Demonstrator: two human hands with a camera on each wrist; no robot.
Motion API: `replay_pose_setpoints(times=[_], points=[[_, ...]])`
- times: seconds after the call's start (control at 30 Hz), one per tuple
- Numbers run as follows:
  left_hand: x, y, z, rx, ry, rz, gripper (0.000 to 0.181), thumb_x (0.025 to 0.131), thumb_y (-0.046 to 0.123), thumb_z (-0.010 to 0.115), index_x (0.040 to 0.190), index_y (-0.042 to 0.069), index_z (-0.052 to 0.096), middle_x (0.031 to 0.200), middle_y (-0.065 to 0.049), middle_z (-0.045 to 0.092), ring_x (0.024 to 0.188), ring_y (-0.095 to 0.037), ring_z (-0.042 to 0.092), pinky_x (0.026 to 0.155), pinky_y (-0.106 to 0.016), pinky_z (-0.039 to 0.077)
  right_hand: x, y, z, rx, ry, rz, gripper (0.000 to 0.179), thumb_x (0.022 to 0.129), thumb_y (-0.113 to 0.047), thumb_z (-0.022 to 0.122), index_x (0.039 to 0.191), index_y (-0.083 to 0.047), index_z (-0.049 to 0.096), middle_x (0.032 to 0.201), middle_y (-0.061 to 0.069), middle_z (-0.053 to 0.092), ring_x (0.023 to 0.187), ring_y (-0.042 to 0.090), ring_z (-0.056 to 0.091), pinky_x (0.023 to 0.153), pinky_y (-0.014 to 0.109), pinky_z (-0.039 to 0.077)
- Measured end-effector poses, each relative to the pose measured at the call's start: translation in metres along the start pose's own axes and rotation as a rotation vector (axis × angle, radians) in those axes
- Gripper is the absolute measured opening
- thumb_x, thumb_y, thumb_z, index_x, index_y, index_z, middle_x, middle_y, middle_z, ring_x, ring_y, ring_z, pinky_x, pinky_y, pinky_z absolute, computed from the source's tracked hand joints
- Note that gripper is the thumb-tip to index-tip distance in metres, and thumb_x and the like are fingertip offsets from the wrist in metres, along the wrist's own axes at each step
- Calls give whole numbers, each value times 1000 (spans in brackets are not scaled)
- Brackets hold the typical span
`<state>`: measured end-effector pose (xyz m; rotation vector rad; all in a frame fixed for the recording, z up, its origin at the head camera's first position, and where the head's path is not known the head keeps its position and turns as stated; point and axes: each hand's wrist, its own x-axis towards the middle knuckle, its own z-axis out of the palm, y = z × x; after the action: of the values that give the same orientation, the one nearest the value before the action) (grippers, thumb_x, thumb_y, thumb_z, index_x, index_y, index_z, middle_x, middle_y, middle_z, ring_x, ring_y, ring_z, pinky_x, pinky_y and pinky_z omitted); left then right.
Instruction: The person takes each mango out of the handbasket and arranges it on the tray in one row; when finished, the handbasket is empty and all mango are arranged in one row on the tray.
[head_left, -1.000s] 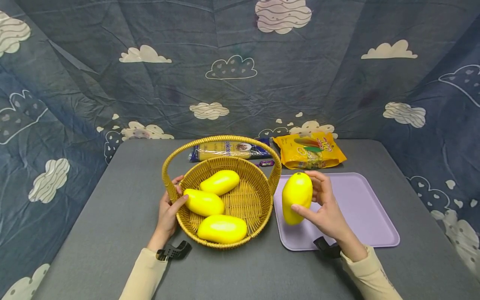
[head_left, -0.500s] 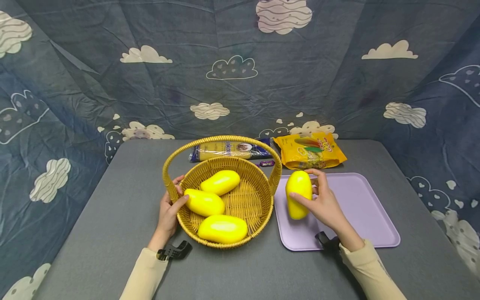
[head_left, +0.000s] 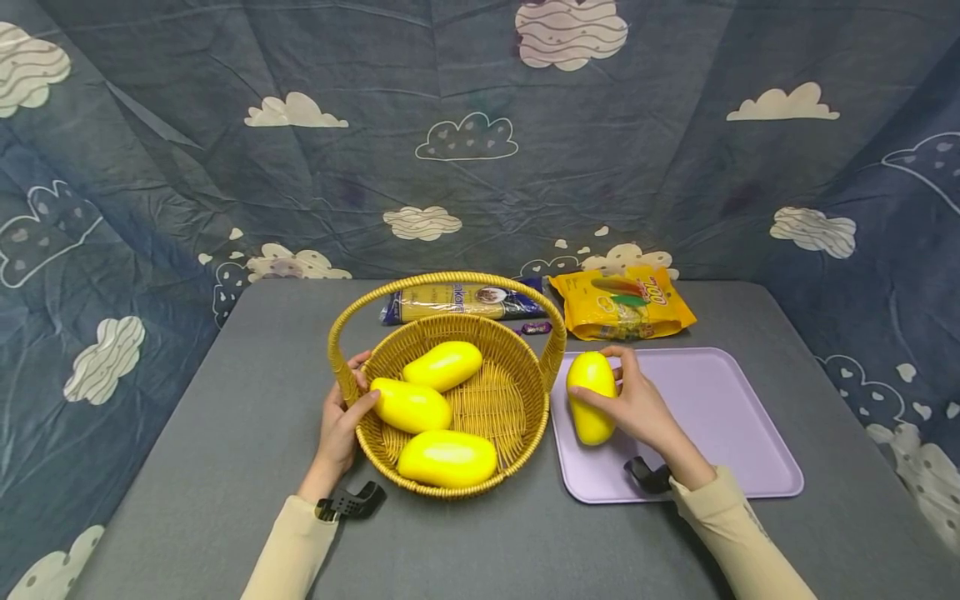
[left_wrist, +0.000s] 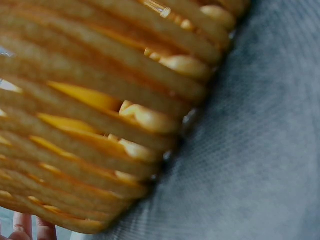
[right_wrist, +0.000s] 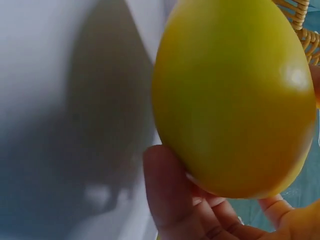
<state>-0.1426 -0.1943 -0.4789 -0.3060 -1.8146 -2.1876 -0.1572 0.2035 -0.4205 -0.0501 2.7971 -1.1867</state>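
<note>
My right hand (head_left: 636, 402) grips a yellow mango (head_left: 591, 408) by its sides, lengthwise over the left part of a lilac tray (head_left: 720, 425). In the right wrist view the mango (right_wrist: 235, 100) fills much of the frame, its shadow falling on the tray; I cannot tell whether it touches. A round wicker basket (head_left: 495, 400) with a tall arched handle stands left of the tray. Three more mangoes (head_left: 447, 458) lie inside it. On its left rim, beside the handle's foot, my left hand (head_left: 341, 425) holds on, thumb inside. Woven basket wall (left_wrist: 100, 110) fills the left wrist view.
Behind the basket lies a pasta packet (head_left: 465, 302), partly hidden by the handle. A yellow snack bag (head_left: 624, 304) sits behind the tray, with a small purple-wrapped sweet (head_left: 536, 328) between them. A cloud-patterned cloth (head_left: 480, 192) hangs around the grey table (head_left: 255, 358).
Over the last second the mango tilts and shifts slightly in my right hand, staying above the tray's left part. My left hand and the basket keep their places.
</note>
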Motion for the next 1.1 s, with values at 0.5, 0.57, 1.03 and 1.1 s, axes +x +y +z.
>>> replay_pose_setpoints(times=[0.5, 0.57, 1.03, 1.1], points=[[0, -1, 0, -14, -4, -3, 20, 86, -9, 55, 96, -14, 38, 140, -19, 39, 127, -25, 33, 104, -29, 28, 10, -1, 6, -75, -105, 51, 88, 78, -59, 67, 136, -6, 26, 118, 29, 49, 93, 35, 55, 70, 41, 49], [0, -2, 0, -17, -5, -1, 20, 86, -9, 55, 96, -14, 38, 140, -19, 39, 126, -25, 34, 103, -29, 28, 10, -1, 7, -80, -113, 62, 88, 78, -60, 66, 136, -6, 27, 119, 30, 49, 94, 35, 55, 71, 42, 49], [0, -1, 0, -16, -6, 2, 21, 86, -9, 55, 97, -14, 38, 139, -20, 39, 123, -24, 35, 102, -28, 29, 15, -1, 13, -121, -120, 59, 85, 78, -62, 64, 131, -4, 33, 120, 28, 49, 96, 35, 54, 72, 42, 48], [0, -1, 0, -15, -4, -2, 22, 86, -8, 55, 97, -14, 37, 139, -19, 39, 124, -25, 34, 102, -28, 29, 15, -1, 14, -129, -115, 52, 85, 78, -63, 64, 131, -3, 34, 120, 28, 50, 96, 35, 54, 73, 43, 47]])
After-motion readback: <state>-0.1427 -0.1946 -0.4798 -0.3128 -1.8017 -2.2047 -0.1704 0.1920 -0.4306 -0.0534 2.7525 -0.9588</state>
